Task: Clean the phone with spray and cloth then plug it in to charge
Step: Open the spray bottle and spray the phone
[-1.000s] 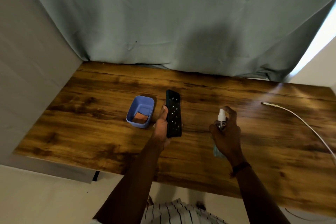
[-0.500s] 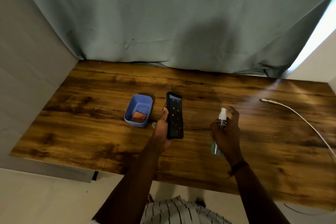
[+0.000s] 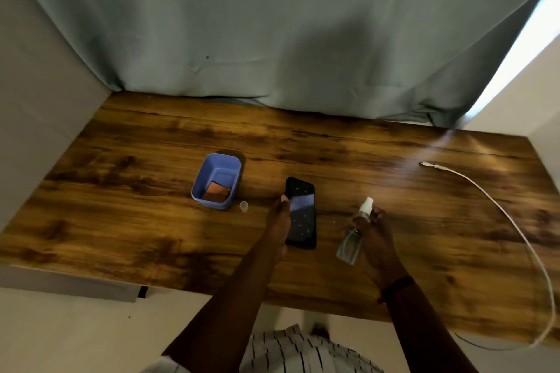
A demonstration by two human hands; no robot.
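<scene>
My left hand [image 3: 280, 222] grips a black phone [image 3: 301, 212] by its left edge, screen up, with small droplets on the glass. It is held over the wooden table [image 3: 127, 221]. To its right my right hand [image 3: 375, 236] holds a small clear spray bottle [image 3: 353, 238] with a white nozzle that points toward the phone. A folded orange cloth [image 3: 215, 192] lies inside a blue plastic tub [image 3: 225, 165] left of the phone. A white charging cable [image 3: 497, 206] runs along the table's right side, its plug end at the far right.
A small clear cap [image 3: 243, 206] stands on the table between the tub and the phone. A grey curtain [image 3: 272, 24] hangs behind the table. Pale walls close in on the left and right. The table's near edge runs just under my forearms.
The view has shifted, so the tub sits farther left of the phone. The phone has tilted flatter and come nearer. My right hand has lowered the bottle slightly.
</scene>
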